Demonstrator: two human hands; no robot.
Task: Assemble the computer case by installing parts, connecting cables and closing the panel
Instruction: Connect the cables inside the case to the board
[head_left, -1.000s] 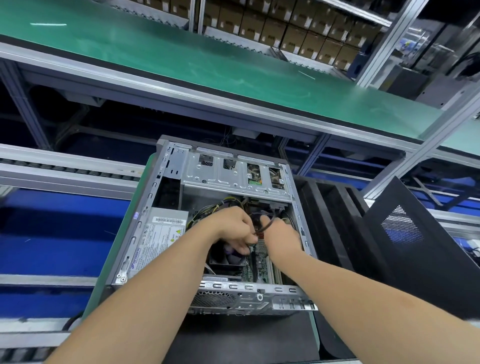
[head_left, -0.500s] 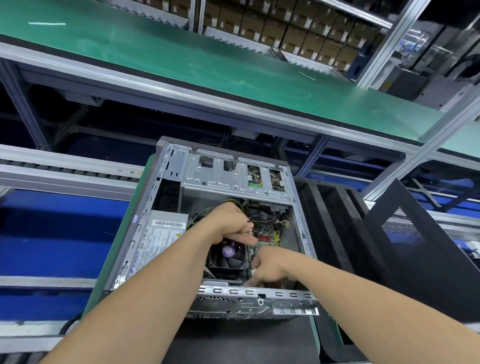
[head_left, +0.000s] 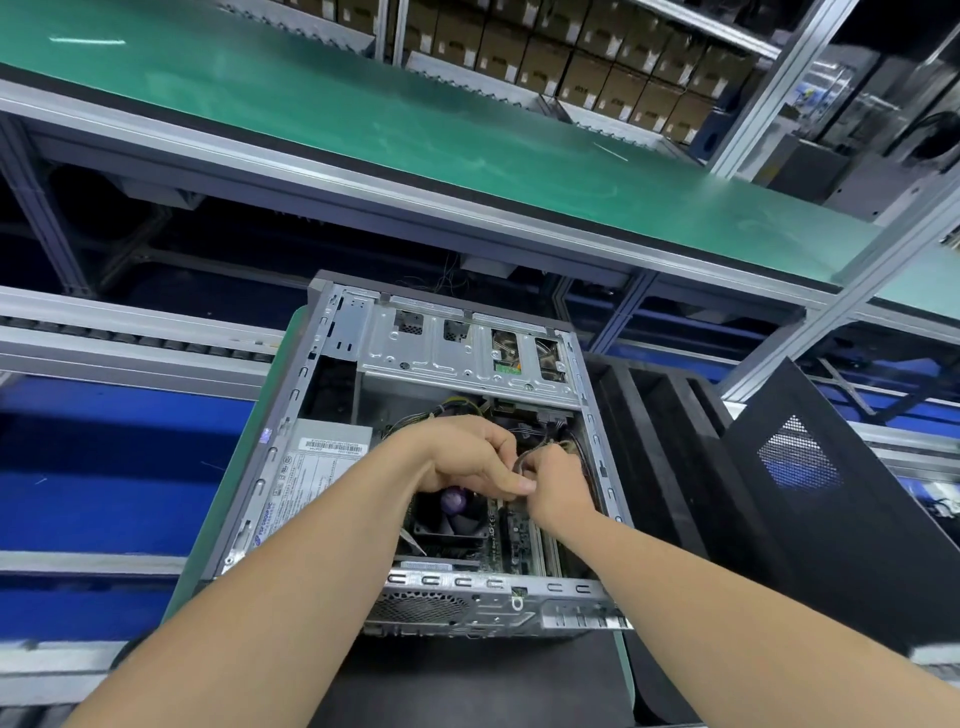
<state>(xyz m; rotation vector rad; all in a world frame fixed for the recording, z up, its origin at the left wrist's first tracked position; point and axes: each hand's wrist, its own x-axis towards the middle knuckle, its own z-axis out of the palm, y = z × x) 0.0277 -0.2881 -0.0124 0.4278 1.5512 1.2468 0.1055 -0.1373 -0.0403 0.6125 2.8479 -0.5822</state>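
While the computer case (head_left: 441, 358) lies open (side panel (head_left: 857, 545) alongside), left hand (head_left: 462, 457) and right hand (head_left: 558, 486) pinch one cable (head_left: 521, 461), fingers curled.

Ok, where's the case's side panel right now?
Head view, far right: the black side panel stands tilted, off the open computer case, with a black ribbed tray between them.
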